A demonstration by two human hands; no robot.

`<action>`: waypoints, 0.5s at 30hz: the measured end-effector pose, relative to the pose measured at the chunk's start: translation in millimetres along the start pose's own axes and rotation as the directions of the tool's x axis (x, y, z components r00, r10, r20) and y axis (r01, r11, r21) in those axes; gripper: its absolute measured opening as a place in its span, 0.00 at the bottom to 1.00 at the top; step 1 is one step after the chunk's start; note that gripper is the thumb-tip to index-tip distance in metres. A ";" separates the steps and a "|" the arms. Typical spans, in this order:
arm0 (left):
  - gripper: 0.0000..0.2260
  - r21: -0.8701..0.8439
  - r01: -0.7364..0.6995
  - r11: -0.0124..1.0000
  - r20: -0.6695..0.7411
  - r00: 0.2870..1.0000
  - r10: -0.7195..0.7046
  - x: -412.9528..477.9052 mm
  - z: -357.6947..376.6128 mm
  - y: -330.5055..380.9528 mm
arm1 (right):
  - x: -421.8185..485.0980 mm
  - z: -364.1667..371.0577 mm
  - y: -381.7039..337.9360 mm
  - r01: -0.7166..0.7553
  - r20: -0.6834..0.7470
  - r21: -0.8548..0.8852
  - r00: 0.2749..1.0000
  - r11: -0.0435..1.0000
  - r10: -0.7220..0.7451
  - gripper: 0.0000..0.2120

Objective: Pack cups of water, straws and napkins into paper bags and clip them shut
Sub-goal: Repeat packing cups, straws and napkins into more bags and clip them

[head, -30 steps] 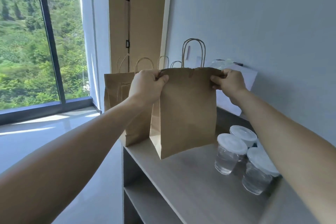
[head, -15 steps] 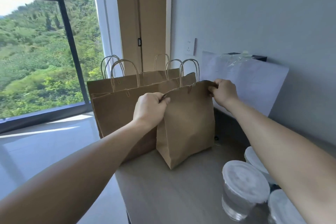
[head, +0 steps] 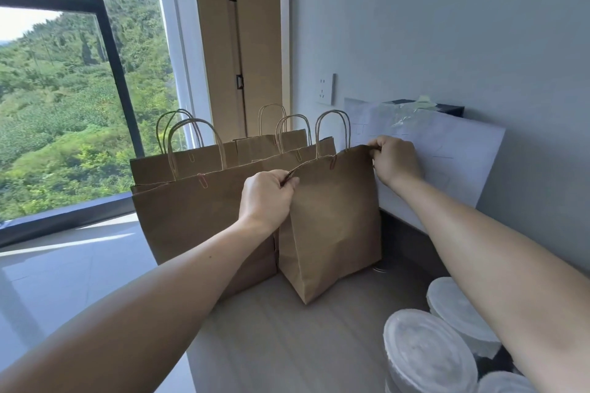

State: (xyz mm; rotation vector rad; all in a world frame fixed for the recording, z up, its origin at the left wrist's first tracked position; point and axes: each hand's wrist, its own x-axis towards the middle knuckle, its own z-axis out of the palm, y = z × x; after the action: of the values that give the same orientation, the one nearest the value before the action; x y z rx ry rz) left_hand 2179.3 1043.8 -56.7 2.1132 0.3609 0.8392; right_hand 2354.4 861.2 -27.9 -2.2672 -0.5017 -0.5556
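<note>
Bag (head: 335,220) lower now (both hands (head: 266,198) gripping)

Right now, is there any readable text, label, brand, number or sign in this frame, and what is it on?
No text can be read.
White sheet leaning on the wall: faint marks, too faint to read.
Paper bag held by the left hand and right hand: plain, no print.
Bags behind: plain, no print.
Cup lids: no visible label.
Wall socket: no lettering legible.
</note>
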 end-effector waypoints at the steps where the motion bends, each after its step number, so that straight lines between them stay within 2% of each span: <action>1: 0.12 -0.004 -0.002 1.000 -0.004 1.000 0.002 -0.1 1.3 0.3 | 0.0 0.5 0.2 0.003 -0.007 -0.004 1.000 1.000 -0.003 0.12; 11: 0.15 0.098 0.037 0.994 0.042 0.998 -0.041 -0.7 1.0 -2.4 | -11.6 1.2 2.0 -0.037 0.024 0.023 0.999 0.999 0.036 0.10; 13: 0.11 0.126 0.032 0.992 0.071 0.997 -0.041 -1.0 -0.7 3.3 | -16.9 -4.3 0.2 -0.046 0.059 0.024 0.997 0.999 0.044 0.15; 14: 0.05 0.133 0.027 0.991 0.095 0.995 -0.040 -2.8 -3.0 6.8 | -21.6 -7.4 -1.0 -0.055 0.079 0.046 0.996 0.997 0.051 0.19; 15: 0.09 0.147 0.021 0.989 0.106 0.994 -0.037 -4.8 -5.8 9.5 | -27.6 -10.9 -2.6 -0.061 0.090 0.067 0.994 0.996 0.055 0.23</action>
State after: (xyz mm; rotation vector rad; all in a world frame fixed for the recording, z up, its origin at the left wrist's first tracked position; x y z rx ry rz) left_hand 2171.5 1038.8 -48.8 2.2726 0.4048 0.6959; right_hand 2327.6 849.8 -34.0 -2.2390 -0.4898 -0.4040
